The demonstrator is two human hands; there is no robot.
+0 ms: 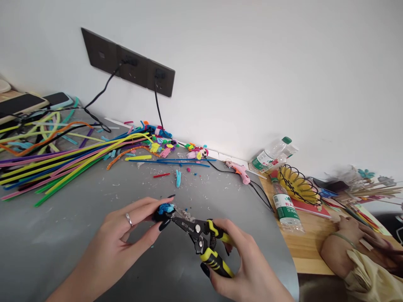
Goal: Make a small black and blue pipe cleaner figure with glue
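Between the fingertips of my left hand [129, 230] is a small blue and black fuzzy piece [166, 208], which looks made of pipe cleaner. My right hand [242, 260] is closed round the black and yellow handles of wire-cutting pliers [198, 235]. The pliers' jaws point left and their tip meets the fuzzy piece. Whether the jaws bite into it I cannot tell. Just beyond my hands, a short light blue pipe cleaner bit [178, 178] and a red one [161, 175] lie on the grey table mat [103, 260].
Bundled pipe cleaners [78, 161] spread over the left side. A pink glue gun [239, 171] with its cord lies near the wall. Water bottles [286, 207] and a yellow wire basket [299, 184] stand at right. Another person's hands [349, 233] rest beyond them.
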